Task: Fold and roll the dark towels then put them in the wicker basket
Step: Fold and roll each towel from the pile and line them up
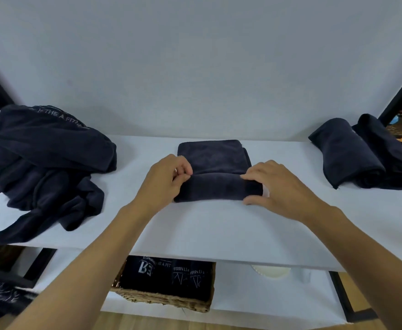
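Nearest, below the hands on a lower white shelf, the woven brown wicker basket already holds several rolled dark towels with pale lettering.

Above it, the left hand pinches the left end of the half-rolled dark navy plush towel, fingers curled in. The right hand clasps the right end, fingers over the top and thumb on the near side. The roll lies between them on the flat white tabletop, and its unrolled part stretches away beyond the fingertips.

The likely failure is a lopsided roll: if one hand turns ahead of the other, the roll would cone. A slack grip could let the springy cloth unwind. On so smooth a top, the flat part may slide rather than wind.

Left of the left hand, a crumpled heap of dark towels reaches the near edge and might slip off. Right of the right hand rest two finished dark rolls. Beyond stands a plain pale wall.
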